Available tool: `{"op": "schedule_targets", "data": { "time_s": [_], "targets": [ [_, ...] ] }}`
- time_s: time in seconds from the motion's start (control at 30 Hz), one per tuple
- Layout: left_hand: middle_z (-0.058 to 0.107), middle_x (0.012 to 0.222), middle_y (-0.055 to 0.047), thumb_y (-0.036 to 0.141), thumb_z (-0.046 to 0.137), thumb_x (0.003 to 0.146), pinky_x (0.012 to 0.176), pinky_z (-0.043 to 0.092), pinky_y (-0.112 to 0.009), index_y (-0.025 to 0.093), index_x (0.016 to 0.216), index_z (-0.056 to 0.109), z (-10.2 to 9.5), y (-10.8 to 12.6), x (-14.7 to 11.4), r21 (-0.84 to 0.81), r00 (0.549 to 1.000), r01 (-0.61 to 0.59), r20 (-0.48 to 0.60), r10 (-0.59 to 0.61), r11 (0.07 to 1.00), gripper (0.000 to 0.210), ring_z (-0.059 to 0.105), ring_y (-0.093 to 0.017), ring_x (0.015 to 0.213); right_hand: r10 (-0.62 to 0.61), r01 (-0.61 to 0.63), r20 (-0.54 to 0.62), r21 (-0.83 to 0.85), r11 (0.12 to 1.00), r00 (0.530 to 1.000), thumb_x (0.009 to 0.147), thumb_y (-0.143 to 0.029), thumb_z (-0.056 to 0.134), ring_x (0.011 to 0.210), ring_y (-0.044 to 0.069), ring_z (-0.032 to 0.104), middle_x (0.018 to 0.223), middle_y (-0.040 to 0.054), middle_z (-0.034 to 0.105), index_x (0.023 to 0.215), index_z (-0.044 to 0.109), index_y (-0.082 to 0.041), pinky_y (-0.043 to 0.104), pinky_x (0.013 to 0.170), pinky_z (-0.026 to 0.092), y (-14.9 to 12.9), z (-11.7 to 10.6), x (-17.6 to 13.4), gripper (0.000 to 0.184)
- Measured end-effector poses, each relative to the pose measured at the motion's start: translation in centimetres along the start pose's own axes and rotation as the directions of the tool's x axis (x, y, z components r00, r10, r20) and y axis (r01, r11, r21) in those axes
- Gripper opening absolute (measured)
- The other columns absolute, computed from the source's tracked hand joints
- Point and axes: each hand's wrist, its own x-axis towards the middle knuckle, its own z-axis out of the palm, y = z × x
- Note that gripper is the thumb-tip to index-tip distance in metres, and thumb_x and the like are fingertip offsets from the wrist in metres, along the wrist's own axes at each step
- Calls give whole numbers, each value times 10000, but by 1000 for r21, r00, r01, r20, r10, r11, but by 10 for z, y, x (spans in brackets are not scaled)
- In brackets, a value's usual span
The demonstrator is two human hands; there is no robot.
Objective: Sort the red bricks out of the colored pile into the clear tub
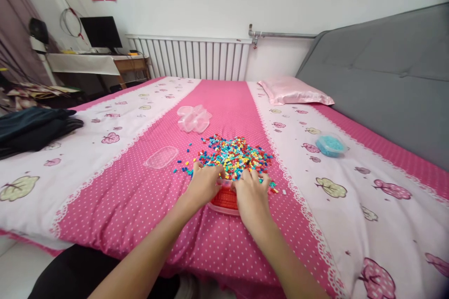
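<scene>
A heap of small multicoloured building bricks (236, 156) lies loose on the pink bedspread. In front of it, between my wrists, stands a clear plastic container (224, 210) with red bricks (225, 198) inside. My left hand (206, 181) is at the heap's near left edge, just above the container's far left corner, its fingers curled in a pinch. At the near right edge, my right hand (251, 192) also has curled fingers, with the thumb beside the container's rim. Whatever the fingertips of either hand hold is hidden or too small to make out.
A clear lid (162, 157) lies left of the heap, and an empty-looking compartmented plastic tray (194, 119) lies behind it. To the right sits a container of light-blue bricks (330, 145). A pink pillow (295, 91) rests near the grey headboard (379, 65). Dark folded clothes (37, 128) lie far left.
</scene>
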Motion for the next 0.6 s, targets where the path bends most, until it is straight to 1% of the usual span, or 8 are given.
{"op": "schedule_targets", "data": {
  "time_s": [0.13, 0.43, 0.6],
  "targets": [
    [766, 936, -29, 75, 595, 737, 982, 304, -457, 230, 961, 669, 0, -1, 0, 1, 1000, -1, 4, 1, 1000, 282, 674, -235, 928, 0, 0, -3, -1, 1000, 1000, 962, -132, 492, 1128, 265, 489, 1056, 90, 661, 908, 781, -258, 474, 1005, 234, 1, 0, 0, 320],
    [767, 991, -34, 110, 626, 749, 984, 300, -453, 235, 972, 653, -1, 0, -2, 1, 1000, -6, 9, 6, 1000, 257, 667, -245, 950, -41, 41, -4, 25, 999, 999, 959, -130, 490, 1099, 268, 488, 1046, 95, 662, 903, 783, -241, 472, 990, 234, 1, -1, 0, 319],
    [764, 940, -19, 98, 631, 738, 975, 302, -430, 237, 972, 656, 3, -2, 0, -5, 1000, -1, 4, 1, 1000, 273, 671, -244, 943, -23, 24, -24, 18, 1000, 999, 961, -132, 495, 1094, 255, 499, 1019, 90, 665, 891, 782, -258, 455, 987, 253, 2, -4, -1, 321]
  ]
}}
